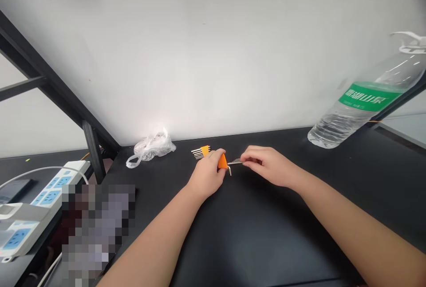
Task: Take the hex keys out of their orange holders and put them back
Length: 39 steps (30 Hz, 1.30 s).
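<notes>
My left hand (209,171) is closed around an orange hex key holder (223,161) just above the black tabletop. A short bent hex key end (229,170) sticks out of the holder near my thumb. My right hand (262,163) pinches the ends of thin metal hex keys (235,162) that reach toward the holder from the right; whether they sit in it is unclear. Behind my left hand lies a row of hex keys (197,153) with an orange piece (206,150) across them, partly hidden by my knuckles.
At the back left lies a crumpled clear plastic bag (155,146). A large water bottle (353,100) with a green label stands at the back right, against the wall. White power strips (53,189) with cables lie at left, beside a blurred-out patch and a black metal frame (91,149).
</notes>
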Motion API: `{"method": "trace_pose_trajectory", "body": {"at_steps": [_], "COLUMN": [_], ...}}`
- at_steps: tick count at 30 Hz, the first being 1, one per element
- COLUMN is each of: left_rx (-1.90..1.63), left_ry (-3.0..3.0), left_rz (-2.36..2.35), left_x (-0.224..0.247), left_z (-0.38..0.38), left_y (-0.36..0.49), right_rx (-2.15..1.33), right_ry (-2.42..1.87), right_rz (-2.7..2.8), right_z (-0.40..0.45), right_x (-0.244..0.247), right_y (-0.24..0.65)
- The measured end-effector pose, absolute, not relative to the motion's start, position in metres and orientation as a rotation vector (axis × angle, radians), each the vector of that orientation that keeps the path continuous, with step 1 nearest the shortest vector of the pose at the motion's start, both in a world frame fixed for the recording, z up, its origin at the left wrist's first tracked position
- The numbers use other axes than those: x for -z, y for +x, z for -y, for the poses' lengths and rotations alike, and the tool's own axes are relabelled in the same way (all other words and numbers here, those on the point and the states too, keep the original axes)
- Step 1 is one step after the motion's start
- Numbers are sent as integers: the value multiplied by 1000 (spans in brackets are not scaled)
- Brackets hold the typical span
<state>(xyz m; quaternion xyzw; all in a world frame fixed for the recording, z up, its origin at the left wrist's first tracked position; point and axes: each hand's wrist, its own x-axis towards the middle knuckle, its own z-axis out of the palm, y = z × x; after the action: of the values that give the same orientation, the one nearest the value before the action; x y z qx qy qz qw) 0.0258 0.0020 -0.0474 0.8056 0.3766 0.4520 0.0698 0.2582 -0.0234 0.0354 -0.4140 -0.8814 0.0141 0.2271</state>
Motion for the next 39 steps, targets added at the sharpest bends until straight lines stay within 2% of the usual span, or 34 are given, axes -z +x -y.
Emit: {"method": "trace_pose_trajectory", "body": {"at_steps": [8,11,14,19,22,24,27,29,39], "left_rx": [-1377,-1399,-1395,-1372,-1350,-1339,-1348,-1360,-1350], "left_ry": [2461,2494,2477,2518,2561,2557,2538,2529,2459], "left_rz": [-1139,-1128,-1127,-1059,-1049,-1063,-1077,-1072,-1139], "left_x": [48,48,46,42,41,40,40,41,45], "left_z": [-1,0,1,5,7,6,5,4,0], "left_y": [27,27,27,28,28,28,27,26,26], "right_rx": [146,84,-133,-829,-934,-722,-77,224,507], "right_ry": [-1053,-1039,-1079,-1074,-1095,-1145,-1177,-1182,-1354], "right_rz": [2486,2478,2331,2073,2077,2156,2309,2402,2534], "right_z": [32,37,34,19,14,11,5,0,5], "right_x": [-29,-25,-22,-16,-15,-16,-18,-18,-19], "right_y": [248,240,236,239,240,243,255,264,262]}}
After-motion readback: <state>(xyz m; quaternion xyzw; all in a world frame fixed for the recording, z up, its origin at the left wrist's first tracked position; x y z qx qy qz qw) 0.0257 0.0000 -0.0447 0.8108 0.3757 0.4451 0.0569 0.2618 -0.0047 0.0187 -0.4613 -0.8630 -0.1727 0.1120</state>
